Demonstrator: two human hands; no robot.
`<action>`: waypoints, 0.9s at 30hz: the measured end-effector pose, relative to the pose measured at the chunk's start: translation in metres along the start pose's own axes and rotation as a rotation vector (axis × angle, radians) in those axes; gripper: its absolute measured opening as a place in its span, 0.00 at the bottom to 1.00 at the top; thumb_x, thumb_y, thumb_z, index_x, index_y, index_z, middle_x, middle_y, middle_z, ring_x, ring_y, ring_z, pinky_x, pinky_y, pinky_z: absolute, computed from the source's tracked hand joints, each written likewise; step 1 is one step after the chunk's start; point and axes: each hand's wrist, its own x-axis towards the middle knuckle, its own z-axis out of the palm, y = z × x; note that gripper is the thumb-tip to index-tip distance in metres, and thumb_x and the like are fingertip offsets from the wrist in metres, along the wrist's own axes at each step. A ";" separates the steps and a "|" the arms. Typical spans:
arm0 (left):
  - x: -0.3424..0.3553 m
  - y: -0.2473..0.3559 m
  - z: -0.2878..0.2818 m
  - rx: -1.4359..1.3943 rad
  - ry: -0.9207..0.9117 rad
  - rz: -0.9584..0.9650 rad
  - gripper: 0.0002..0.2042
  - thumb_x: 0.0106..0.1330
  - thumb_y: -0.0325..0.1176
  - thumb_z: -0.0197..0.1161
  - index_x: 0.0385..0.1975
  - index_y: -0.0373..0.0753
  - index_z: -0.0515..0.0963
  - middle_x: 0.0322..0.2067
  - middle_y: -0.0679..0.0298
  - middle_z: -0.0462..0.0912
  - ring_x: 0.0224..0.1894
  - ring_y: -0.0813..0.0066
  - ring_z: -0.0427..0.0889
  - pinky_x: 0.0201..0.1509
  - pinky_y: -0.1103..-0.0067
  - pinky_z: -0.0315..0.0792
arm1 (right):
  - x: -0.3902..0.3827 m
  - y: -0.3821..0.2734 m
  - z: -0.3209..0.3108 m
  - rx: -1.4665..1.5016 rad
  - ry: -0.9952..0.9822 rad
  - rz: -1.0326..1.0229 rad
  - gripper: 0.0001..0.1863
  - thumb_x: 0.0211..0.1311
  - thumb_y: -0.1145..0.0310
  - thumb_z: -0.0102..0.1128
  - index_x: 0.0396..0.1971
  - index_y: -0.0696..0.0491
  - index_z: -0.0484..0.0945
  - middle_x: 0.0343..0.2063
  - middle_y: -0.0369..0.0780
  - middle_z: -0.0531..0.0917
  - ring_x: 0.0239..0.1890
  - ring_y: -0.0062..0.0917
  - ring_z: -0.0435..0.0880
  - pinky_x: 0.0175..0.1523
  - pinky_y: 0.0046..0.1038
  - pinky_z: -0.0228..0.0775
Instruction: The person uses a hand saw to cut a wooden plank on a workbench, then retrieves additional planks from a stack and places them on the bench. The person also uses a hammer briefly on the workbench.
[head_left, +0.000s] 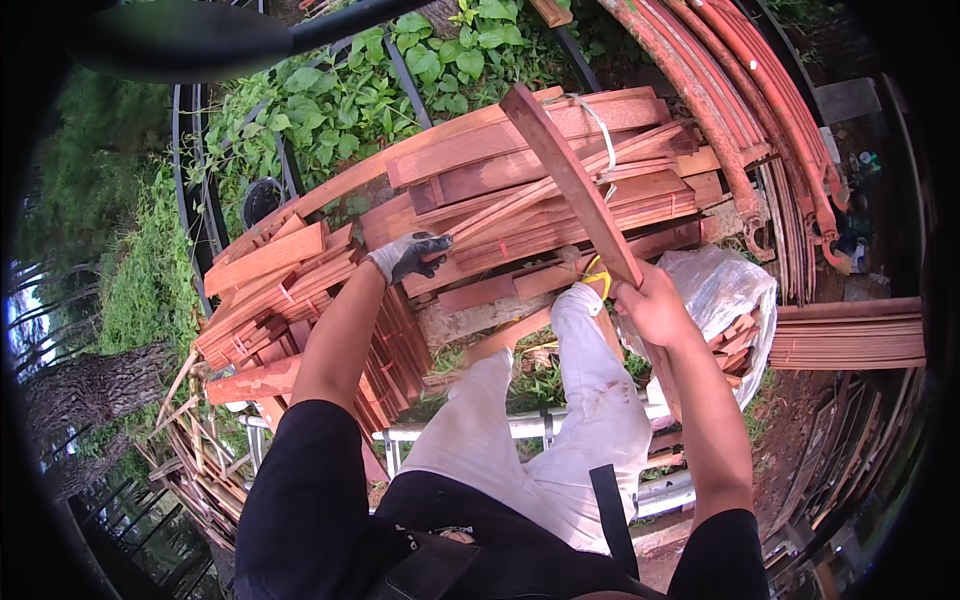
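Observation:
My right hand (655,305) is bare and wrapped round a long reddish-brown wooden board (570,180), which slants up and away to the left over the stack. My left hand (415,255) wears a grey and black work glove. Its fingers curl at the near end of a thin wooden strip (530,203) that runs to the right across the pile. Beneath both hands lies a broad stack of reddish boards (540,160). A yellow band (597,277) shows by my right knee, next to the right hand.
Shorter board bundles (265,325) lie to the left. A clear plastic bag (735,285) with wood pieces sits right of my knee. Rusty orange metal bars (690,110) stand at the far right. Black railings (405,80) and leafy plants (460,60) line the back.

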 end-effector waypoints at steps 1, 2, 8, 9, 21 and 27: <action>0.000 -0.007 0.001 -0.006 0.015 0.051 0.23 0.70 0.52 0.65 0.52 0.39 0.78 0.40 0.63 0.81 0.43 0.75 0.79 0.45 0.74 0.78 | -0.009 -0.016 -0.001 0.048 0.060 -0.123 0.18 0.59 0.68 0.55 0.47 0.58 0.82 0.35 0.51 0.86 0.40 0.43 0.87 0.49 0.37 0.75; -0.001 0.001 0.008 -0.006 0.041 0.019 0.20 0.71 0.50 0.65 0.51 0.41 0.79 0.40 0.64 0.81 0.42 0.76 0.78 0.44 0.75 0.77 | -0.013 -0.010 -0.001 0.051 0.114 -0.195 0.16 0.61 0.69 0.55 0.46 0.61 0.81 0.32 0.48 0.86 0.37 0.37 0.87 0.46 0.35 0.76; 0.001 0.002 0.004 0.025 0.023 0.013 0.18 0.70 0.50 0.66 0.48 0.43 0.78 0.38 0.67 0.79 0.39 0.76 0.78 0.43 0.75 0.77 | 0.010 0.035 0.013 -0.456 -0.017 -0.033 0.19 0.60 0.72 0.55 0.51 0.59 0.80 0.38 0.55 0.85 0.44 0.53 0.84 0.50 0.46 0.75; 0.000 0.004 0.005 0.022 0.043 -0.017 0.18 0.70 0.50 0.66 0.47 0.43 0.78 0.38 0.68 0.79 0.38 0.76 0.78 0.43 0.75 0.77 | 0.005 0.014 0.005 -0.384 -0.010 -0.106 0.20 0.59 0.72 0.55 0.52 0.57 0.79 0.41 0.56 0.84 0.46 0.56 0.82 0.52 0.49 0.74; 0.002 0.013 0.004 -0.040 0.004 0.049 0.20 0.69 0.51 0.67 0.48 0.40 0.77 0.40 0.65 0.81 0.42 0.72 0.81 0.48 0.71 0.80 | -0.016 -0.005 0.027 -0.297 -0.014 -0.179 0.21 0.57 0.73 0.55 0.53 0.55 0.79 0.43 0.58 0.83 0.47 0.55 0.82 0.56 0.48 0.73; -0.041 -0.006 -0.027 -0.086 0.086 -0.009 0.23 0.70 0.44 0.66 0.58 0.36 0.75 0.51 0.56 0.79 0.52 0.62 0.82 0.54 0.63 0.81 | -0.024 0.028 -0.009 -0.405 0.176 0.085 0.20 0.56 0.71 0.57 0.50 0.60 0.74 0.35 0.57 0.85 0.42 0.54 0.84 0.50 0.48 0.75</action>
